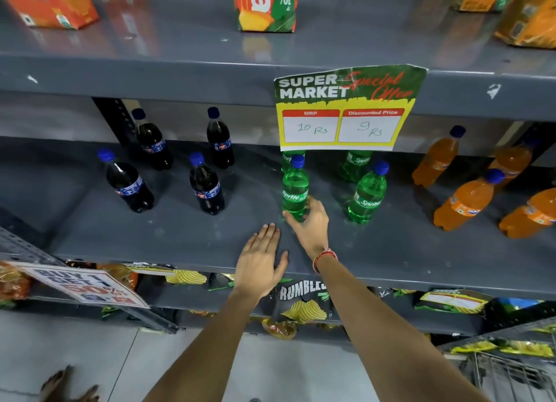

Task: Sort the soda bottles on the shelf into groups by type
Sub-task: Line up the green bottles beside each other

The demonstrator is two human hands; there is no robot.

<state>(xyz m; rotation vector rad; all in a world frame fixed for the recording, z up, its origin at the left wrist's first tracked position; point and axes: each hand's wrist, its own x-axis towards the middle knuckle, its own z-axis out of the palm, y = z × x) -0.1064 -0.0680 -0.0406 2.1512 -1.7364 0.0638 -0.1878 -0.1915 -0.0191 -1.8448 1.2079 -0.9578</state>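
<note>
While the right hand (311, 225) wraps its fingers (305, 210) around the base of a green bottle (295, 191) standing upright on the grey shelf (180, 239), the left hand (261, 264) lies flat and spread wide on the shelf's front edge, holding nothing. Four dark cola bottles (207, 184) stand grouped to the left, more green bottles (367, 195) just right of the held one, and orange bottles (464, 201) at far right.
</note>
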